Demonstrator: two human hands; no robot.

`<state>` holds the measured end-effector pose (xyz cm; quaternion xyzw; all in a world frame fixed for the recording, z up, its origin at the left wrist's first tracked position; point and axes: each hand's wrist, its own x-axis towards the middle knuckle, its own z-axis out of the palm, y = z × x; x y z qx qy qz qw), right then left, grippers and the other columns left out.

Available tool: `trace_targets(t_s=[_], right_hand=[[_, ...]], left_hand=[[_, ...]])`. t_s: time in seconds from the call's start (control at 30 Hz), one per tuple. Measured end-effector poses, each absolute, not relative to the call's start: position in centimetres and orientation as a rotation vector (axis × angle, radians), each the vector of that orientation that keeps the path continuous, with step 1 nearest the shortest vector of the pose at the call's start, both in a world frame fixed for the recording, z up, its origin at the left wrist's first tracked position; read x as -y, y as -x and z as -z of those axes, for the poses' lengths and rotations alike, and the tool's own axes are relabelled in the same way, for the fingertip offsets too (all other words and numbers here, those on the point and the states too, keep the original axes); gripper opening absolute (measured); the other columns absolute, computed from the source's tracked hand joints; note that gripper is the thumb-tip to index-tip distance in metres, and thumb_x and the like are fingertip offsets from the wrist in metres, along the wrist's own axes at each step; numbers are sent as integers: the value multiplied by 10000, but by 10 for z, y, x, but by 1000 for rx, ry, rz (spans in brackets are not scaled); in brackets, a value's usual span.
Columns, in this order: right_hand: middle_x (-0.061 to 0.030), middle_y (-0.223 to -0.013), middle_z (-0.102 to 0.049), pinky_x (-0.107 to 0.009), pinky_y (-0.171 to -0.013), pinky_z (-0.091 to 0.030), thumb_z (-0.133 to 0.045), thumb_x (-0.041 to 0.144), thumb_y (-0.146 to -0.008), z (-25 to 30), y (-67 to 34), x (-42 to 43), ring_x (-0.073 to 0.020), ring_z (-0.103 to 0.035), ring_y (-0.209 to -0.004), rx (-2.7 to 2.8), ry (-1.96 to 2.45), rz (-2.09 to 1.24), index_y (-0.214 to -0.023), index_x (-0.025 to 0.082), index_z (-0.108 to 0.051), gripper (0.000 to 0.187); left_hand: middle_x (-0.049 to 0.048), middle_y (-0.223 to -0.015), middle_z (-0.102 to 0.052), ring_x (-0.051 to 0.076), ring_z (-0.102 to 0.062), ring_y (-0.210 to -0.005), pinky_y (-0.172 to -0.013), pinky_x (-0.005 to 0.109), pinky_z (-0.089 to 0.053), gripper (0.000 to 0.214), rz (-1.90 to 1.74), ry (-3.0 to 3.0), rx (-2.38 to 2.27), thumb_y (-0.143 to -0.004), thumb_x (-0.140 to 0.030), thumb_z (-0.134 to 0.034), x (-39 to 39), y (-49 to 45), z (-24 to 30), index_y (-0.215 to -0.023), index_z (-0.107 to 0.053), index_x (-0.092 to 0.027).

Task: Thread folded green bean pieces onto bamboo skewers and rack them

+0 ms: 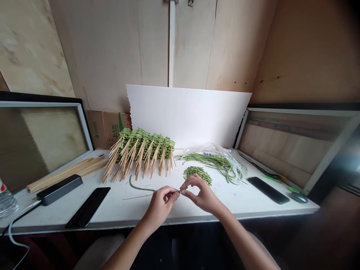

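My left hand (pixel 162 202) and my right hand (pixel 200 193) meet over the front middle of the white table (pixel 118 210). Both pinch the same long green bean (pixel 140 187), whose free end curls away to the left across the table. A single bamboo skewer (pixel 137 196) lies on the table just left of my left hand. A small heap of cut bean pieces (pixel 197 173) sits right behind my right hand. Farther back lies a stack of skewers loaded with green bean pieces (pixel 143 152).
Bare bamboo skewers (pixel 67 172) lie at the left beside a dark power bank (pixel 59 189) and a black phone (pixel 88 206). A plastic bag with whole long beans (pixel 219 161) is at the right, then another black phone (pixel 268 190), green-handled scissors (pixel 277 178) and a mouse (pixel 299 197). White foam board (pixel 188 112) stands behind.
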<state>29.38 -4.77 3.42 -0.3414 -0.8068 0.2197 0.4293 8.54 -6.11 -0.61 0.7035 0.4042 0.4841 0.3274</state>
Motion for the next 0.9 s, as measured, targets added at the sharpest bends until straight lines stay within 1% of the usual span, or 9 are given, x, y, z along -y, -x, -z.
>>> trace_targets(t_s=[0.1, 0.2, 0.3, 0.37, 0.5, 0.63, 0.7, 0.77, 0.9], right_hand=[[-69, -887, -738, -412, -841, -500, -766, 501, -874, -38, -292, 52, -269, -605, -941, 2022, 818, -553, -911, 259, -780, 245], [-58, -856, -728, -387, -794, -491, -732, 493, -904, -36, -291, 53, -256, -593, -904, 1998, 841, -596, -883, 262, -770, 236], [-50, -842, -710, -389, -834, -476, -716, 448, -926, -32, -289, 54, -253, -580, -928, 1991, 856, -620, -860, 258, -755, 205], [-49, -833, -688, -393, -870, -472, -723, 444, -920, -29, -287, 54, -253, -581, -948, 1956, 827, -675, -828, 249, -747, 217], [-42, -786, -649, -387, -881, -469, -760, 522, -868, -19, -279, 51, -240, -593, -901, 1856, 689, -868, -758, 234, -738, 309], [-17, -783, -615, -366, -746, -509, -792, 559, -817, -4, -267, 49, -205, -616, -734, 1661, 540, -1241, -764, 228, -706, 346], [-8, -776, -605, -363, -698, -517, -786, 549, -825, 2, -261, 51, -192, -605, -674, 1562, 540, -1316, -781, 230, -691, 336], [-16, -770, -616, -374, -732, -515, -772, 532, -846, 6, -256, 53, -205, -601, -718, 1552, 630, -1140, -776, 231, -695, 319], [-57, -846, -661, -424, -893, -466, -753, 415, -900, 4, -256, 57, -259, -562, -944, 1711, 826, -464, -845, 245, -748, 178]], left_hand=[[71, -839, -729, 188, -602, -737, -674, 272, -427, 276, -1305, -1926, -1050, -970, -410, -650, 64, -85, 1, -885, -780, -182], [71, -839, -718, 190, -617, -756, -673, 268, -422, 278, -1303, -1964, -1021, -987, -398, -631, 67, -84, -3, -892, -780, -184], [65, -814, -690, 189, -611, -763, -695, 273, -432, 288, -1273, -1952, -966, -1001, -380, -608, 69, -84, -4, -862, -755, -175], [57, -787, -664, 182, -596, -749, -706, 277, -440, 287, -1258, -1915, -910, -998, -354, -608, 69, -85, -2, -815, -726, -166], [48, -753, -641, 166, -572, -722, -715, 280, -445, 291, -1287, -1815, -776, -967, -268, -626, 68, -87, 6, -703, -670, -157], [32, -694, -616, 158, -560, -696, -700, 274, -443, 306, -1308, -1716, -691, -941, -250, -641, 65, -91, 13, -650, -625, -158], [25, -672, -604, 154, -550, -680, -691, 269, -437, 321, -1315, -1696, -690, -937, -275, -647, 62, -90, 14, -640, -610, -160], [24, -666, -602, 154, -547, -678, -689, 267, -432, 335, -1305, -1719, -728, -949, -318, -636, 58, -86, 14, -655, -617, -159], [32, -711, -625, 160, -544, -696, -680, 265, -417, 337, -1253, -1850, -908, -992, -400, -580, 52, -71, 8, -787, -686, -154]])
